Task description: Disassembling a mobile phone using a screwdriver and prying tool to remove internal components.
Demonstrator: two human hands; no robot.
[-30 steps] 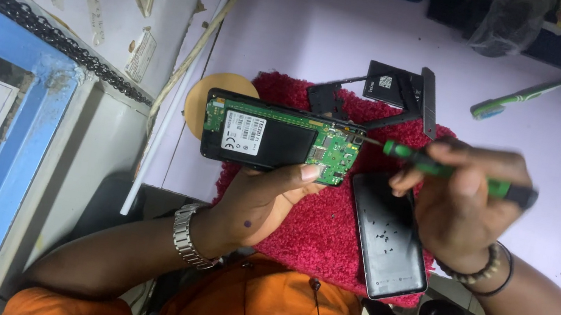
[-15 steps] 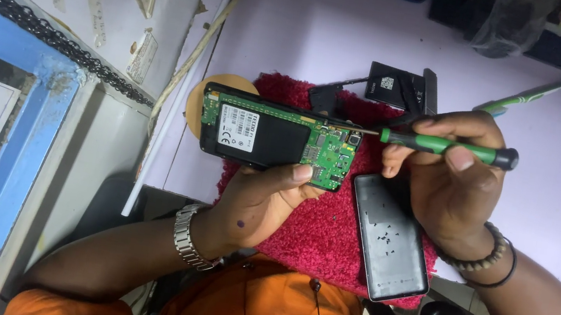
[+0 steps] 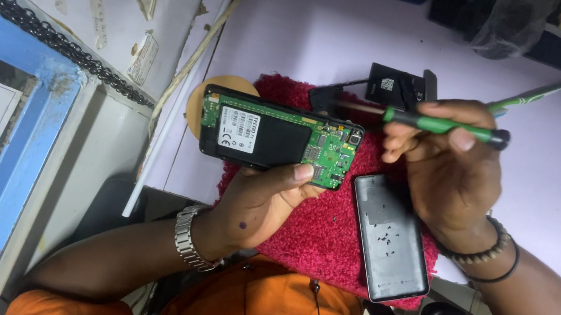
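Left hand (image 3: 258,204) closed around an opened phone (image 3: 276,137), thumb pressed on its lower edge, green circuit board and black battery bared, held just above a red cloth (image 3: 317,233). Under the phone's far end, a tan disc (image 3: 198,93). Between the hands, flat on the cloth, a dark back cover (image 3: 389,238). Right hand (image 3: 450,176) pinched on a green screwdriver (image 3: 444,125), level, tip pointing toward the phone. Beyond the right hand, a small black block (image 3: 393,87).
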